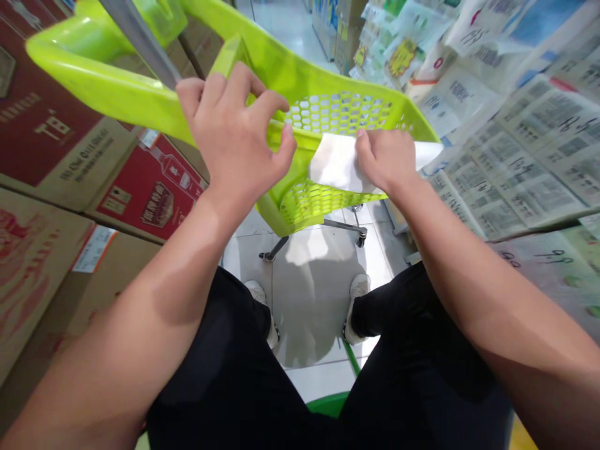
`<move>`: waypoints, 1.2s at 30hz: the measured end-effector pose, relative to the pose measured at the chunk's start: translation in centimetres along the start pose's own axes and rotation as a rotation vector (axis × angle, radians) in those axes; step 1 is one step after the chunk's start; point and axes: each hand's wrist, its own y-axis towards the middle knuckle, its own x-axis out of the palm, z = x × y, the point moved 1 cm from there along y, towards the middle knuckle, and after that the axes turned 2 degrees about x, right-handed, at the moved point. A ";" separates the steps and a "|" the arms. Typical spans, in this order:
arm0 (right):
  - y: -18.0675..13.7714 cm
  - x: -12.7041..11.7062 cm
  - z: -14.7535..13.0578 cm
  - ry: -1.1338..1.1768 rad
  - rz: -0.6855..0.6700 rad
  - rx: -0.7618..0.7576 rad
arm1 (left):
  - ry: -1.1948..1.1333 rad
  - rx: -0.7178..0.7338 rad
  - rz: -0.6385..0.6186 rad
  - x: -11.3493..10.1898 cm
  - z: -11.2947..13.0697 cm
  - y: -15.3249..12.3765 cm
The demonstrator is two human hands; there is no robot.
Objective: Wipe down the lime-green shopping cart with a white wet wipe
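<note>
A lime-green plastic shopping basket (328,81) on a wheeled frame stands in front of me. My right hand (387,159) presses a white tissue or cloth (335,164) against the basket's near rim, fingers closed on it. My left hand (234,134) hovers just left of that spot, over the rim, with its fingers curled and apart and nothing in them. I am seated, with my black trousers and white shoes (357,299) below.
Stacked red and brown cardboard cartons (60,144) line the left side. Shelves covered with newspaper sheets (520,144) stand at the right. White floor tiles (314,275) lie beneath the cart's wheels (360,236). An aisle runs on beyond the basket.
</note>
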 end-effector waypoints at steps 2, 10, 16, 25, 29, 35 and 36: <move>-0.3 -0.4 -2.6 0.027 -0.010 -0.037 | -0.017 -0.033 0.003 0.1 0.6 0.2; -0.2 -2.1 -8.5 0.079 0.010 -0.102 | -0.278 0.068 -0.133 -1.7 3.6 0.2; 0.4 -2.0 -4.2 0.106 -0.024 -0.042 | -0.374 0.138 -0.170 -2.8 3.7 0.7; 0.7 -0.7 4.9 0.080 0.089 0.099 | -0.275 0.062 -0.212 0.3 3.3 1.3; 0.2 -0.8 4.1 0.104 0.061 0.077 | -0.329 0.095 -0.242 -1.1 3.3 1.2; -1.0 -2.0 -1.6 0.084 -0.008 -0.047 | -0.289 0.093 -0.134 -1.9 4.0 0.7; -1.2 -2.3 -2.3 0.092 -0.027 -0.073 | -0.263 0.090 -0.104 -1.4 3.9 0.7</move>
